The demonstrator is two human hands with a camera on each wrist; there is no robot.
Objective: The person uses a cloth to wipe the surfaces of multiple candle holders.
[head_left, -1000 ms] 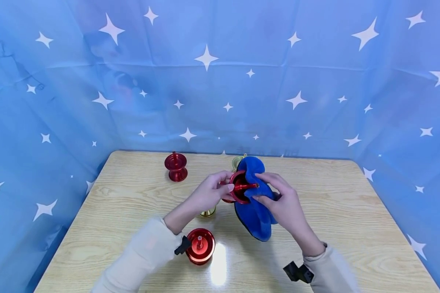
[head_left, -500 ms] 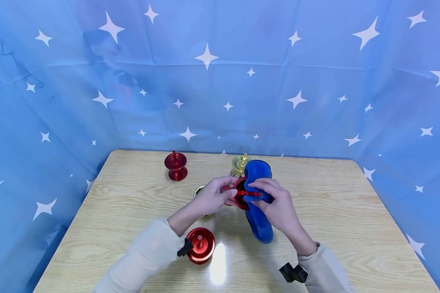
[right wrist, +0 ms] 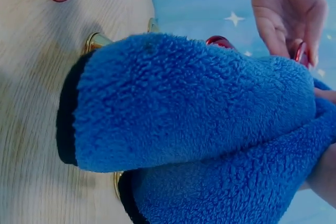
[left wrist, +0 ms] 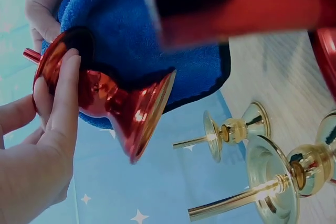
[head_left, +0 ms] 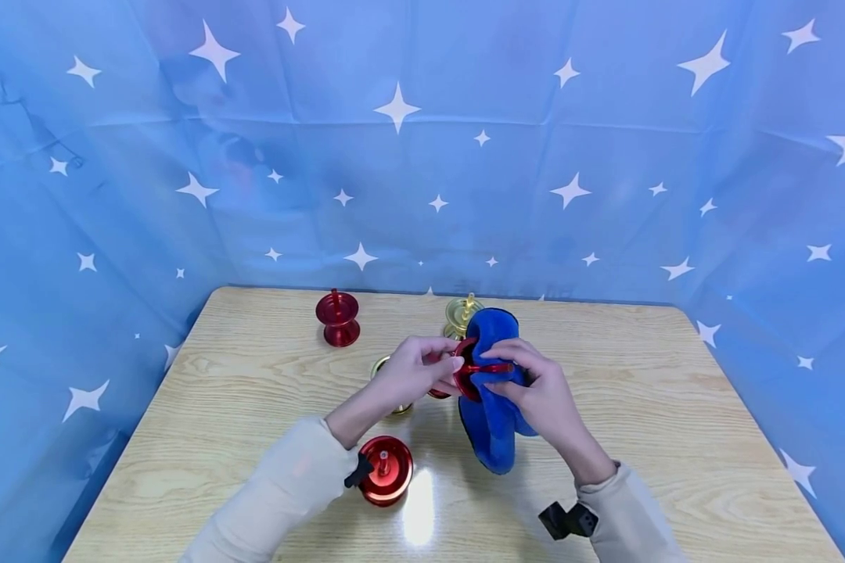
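Observation:
Tilted on its side above the table, a shiny red metal candlestick (left wrist: pixel 105 95) with a dish, spike and flared base is held at its dish by my left hand (head_left: pixel 411 373). My right hand (head_left: pixel 545 391) pinches a fluffy blue cloth (head_left: pixel 493 430) against the dish, close to the spike. Folds of the cloth hang below those fingers; in the right wrist view the cloth (right wrist: pixel 194 103) covers much of the scene. The fingertips of my right hand are partly sunk in the cloth.
One red candlestick (head_left: pixel 339 320) stands at the back left and another red candlestick (head_left: pixel 386 469) at the front, beside my left sleeve. A gold candlestick (head_left: pixel 459 313) stands behind the cloth. A second gold candlestick (left wrist: pixel 278 177) is partly hidden by my left wrist in the head view.
Both hands have shifted slightly right and down with the candlestick. The cloth has bunched and swung around the dish, uncovering the gold candlestick at the back.

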